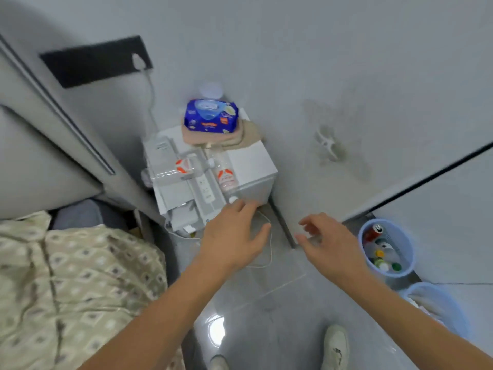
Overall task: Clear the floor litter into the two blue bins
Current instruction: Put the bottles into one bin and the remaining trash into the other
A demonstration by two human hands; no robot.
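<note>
Two blue bins stand on the floor at the right. The farther bin (pixel 408 245) holds a red can and several bottles. The nearer bin (pixel 453 308) holds pale crumpled material. My left hand (pixel 234 236) hovers with fingers spread and nothing in it, just below the front edge of a white bedside cabinet (pixel 253 161). On that cabinet lie two clear plastic bottles with orange labels (pixel 225 177), (pixel 184 166). My right hand (pixel 328 241) is open too, fingers apart, left of the farther bin. No litter shows on the floor between my hands.
A blue wipes pack (pixel 210 116) rests on a folded beige cloth on the cabinet, beside a white power strip (pixel 205 188). A bed with a patterned quilt (pixel 66 289) fills the left. A white cable (pixel 269 252) loops on the floor. My shoes (pixel 336 345) are below.
</note>
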